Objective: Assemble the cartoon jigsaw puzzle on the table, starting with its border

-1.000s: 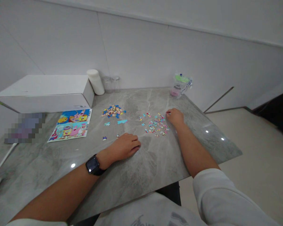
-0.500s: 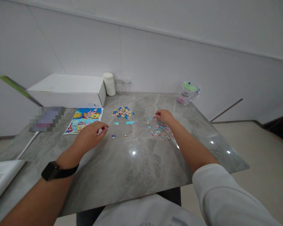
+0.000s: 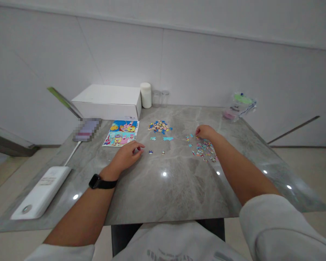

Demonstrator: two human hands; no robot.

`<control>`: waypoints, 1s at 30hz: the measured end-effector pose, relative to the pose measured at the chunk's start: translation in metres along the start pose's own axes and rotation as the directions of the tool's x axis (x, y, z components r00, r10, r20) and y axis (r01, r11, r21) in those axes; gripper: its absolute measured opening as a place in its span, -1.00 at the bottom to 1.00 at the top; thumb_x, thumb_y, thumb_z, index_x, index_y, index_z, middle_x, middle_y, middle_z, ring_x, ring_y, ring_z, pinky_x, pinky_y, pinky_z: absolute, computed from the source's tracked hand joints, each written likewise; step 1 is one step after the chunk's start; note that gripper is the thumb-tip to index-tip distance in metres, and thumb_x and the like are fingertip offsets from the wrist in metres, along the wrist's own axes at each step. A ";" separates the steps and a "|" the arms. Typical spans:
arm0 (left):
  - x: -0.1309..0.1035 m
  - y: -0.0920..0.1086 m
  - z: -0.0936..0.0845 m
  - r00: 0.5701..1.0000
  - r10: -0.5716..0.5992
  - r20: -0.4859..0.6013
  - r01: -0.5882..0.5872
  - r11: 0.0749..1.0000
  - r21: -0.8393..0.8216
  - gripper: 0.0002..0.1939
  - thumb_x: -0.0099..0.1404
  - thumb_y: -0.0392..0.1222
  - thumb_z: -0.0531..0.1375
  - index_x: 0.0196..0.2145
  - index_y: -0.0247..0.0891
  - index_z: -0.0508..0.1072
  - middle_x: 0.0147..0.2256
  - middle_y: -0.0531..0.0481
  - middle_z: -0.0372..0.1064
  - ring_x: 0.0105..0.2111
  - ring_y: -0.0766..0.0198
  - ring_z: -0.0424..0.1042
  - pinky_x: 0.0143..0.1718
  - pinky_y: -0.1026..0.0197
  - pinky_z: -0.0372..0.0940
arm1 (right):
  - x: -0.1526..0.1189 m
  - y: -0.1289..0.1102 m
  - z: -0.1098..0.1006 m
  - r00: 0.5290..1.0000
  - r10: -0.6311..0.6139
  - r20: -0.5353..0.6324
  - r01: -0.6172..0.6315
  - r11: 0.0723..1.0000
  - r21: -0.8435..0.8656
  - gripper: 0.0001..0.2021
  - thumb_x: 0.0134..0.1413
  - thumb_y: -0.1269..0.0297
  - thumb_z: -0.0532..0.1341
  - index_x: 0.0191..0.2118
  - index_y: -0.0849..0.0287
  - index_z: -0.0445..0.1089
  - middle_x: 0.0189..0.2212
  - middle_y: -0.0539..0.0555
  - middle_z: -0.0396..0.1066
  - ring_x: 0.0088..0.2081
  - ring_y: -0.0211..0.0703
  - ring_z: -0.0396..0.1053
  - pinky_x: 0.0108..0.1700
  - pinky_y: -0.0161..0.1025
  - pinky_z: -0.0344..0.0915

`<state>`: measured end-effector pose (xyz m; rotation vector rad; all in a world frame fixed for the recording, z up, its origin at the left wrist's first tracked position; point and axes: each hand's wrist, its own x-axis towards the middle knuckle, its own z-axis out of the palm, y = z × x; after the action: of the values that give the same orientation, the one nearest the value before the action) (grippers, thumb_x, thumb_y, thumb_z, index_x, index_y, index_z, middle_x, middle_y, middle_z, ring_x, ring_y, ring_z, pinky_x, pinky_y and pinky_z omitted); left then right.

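Observation:
My left hand (image 3: pixel 129 154) rests on the table beside the lower edge of a printed picture sheet (image 3: pixel 121 134), thumb and curved fingers apart with nothing between them. Close to its fingertips lie a small jigsaw piece (image 3: pixel 151 152) and another single piece (image 3: pixel 163 152). My right hand (image 3: pixel 205 132) is at the far edge of a loose pile of jigsaw pieces (image 3: pixel 205 149), its fingertips pinched on a small reddish jigsaw piece (image 3: pixel 197 137). Behind the single pieces are a light blue piece (image 3: pixel 153 138), a joined light blue strip (image 3: pixel 168 138) and a second pile of pieces (image 3: pixel 160 126).
A white box (image 3: pixel 105 108), a white bottle (image 3: pixel 146 95) and clear glass jars (image 3: pixel 165 98) stand along the wall. At the left are a phone (image 3: pixel 87 129) and a cabled white power bank (image 3: pixel 42 192). A plastic bag (image 3: pixel 239 106) lies at the back right.
The camera view has swung left, so everything sits further right in the picture. Both hands keep about the same places on the table, and the pieces look unmoved.

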<state>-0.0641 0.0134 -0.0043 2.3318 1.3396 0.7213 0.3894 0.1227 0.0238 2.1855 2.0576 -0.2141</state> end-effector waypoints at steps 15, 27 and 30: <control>-0.001 0.054 0.018 0.996 0.084 -0.032 -0.087 0.988 -0.128 -0.80 0.45 -0.06 0.26 -0.13 -0.21 0.60 -0.19 -0.07 0.50 -0.22 0.20 0.45 -0.14 0.14 0.33 | -0.133 -0.142 0.051 0.855 -0.334 -0.396 0.492 0.284 0.823 -0.86 0.18 0.15 0.30 -0.26 0.09 0.53 -0.34 0.00 0.58 -0.28 -0.15 0.51 -0.14 -0.19 0.42; 0.004 0.062 0.031 0.999 0.032 0.021 -0.025 0.966 -0.257 -0.80 0.40 -0.10 0.22 -0.31 -0.24 0.57 -0.36 0.00 0.47 -0.36 0.27 0.39 -0.29 0.21 0.23 | -0.139 -0.167 0.069 0.853 -0.274 -0.445 0.509 0.245 0.825 -0.90 0.17 0.22 0.28 -0.28 0.06 0.55 -0.34 0.00 0.59 -0.26 -0.11 0.52 -0.08 -0.14 0.44; 0.005 0.061 0.033 1.000 -0.014 0.019 0.018 0.961 -0.275 -0.79 0.39 -0.10 0.22 -0.33 -0.24 0.56 -0.37 0.01 0.47 -0.39 0.28 0.37 -0.31 0.22 0.23 | -0.138 -0.168 0.072 0.842 -0.266 -0.470 0.533 0.271 0.802 -0.89 0.20 0.22 0.27 -0.23 0.05 0.54 -0.30 0.02 0.59 -0.23 -0.11 0.52 -0.06 -0.13 0.45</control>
<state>-0.0004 -0.0143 0.0032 2.0999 1.1662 0.8245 0.2130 -0.0163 -0.0200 2.0126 3.1364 -1.6280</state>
